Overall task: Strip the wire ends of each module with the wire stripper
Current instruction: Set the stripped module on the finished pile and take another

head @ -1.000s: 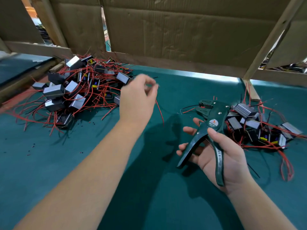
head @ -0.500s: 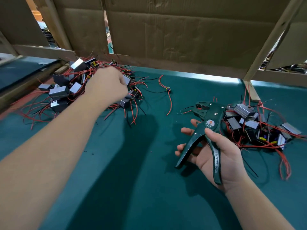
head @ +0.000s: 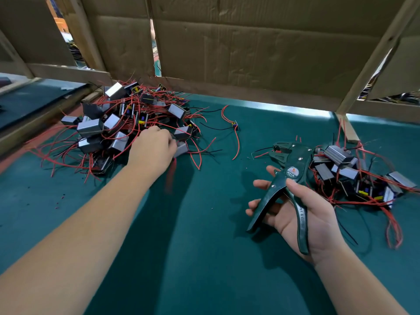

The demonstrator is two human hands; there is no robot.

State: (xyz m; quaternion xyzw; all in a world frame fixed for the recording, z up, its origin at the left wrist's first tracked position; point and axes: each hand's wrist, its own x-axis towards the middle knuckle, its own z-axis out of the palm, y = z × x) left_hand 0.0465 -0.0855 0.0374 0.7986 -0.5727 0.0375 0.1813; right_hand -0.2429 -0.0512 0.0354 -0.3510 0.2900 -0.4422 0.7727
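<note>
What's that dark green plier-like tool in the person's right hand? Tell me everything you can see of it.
The dark green pistol-shaped wire stripper looks like metal, with silver rivets, a round red-and-white label near the pivot and white lettering on one handle. Its two handles are spread apart. The right hand holds it over the green table mat: one handle lies across the palm, the thumb presses on the body. Its head points away, beside the pile of silver modules with red wires.

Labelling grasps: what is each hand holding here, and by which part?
Right hand holds the wire stripper by its handles, thumb just below the pivot. Left hand seems to pinch a module by its near end; fingertips hidden.
</note>
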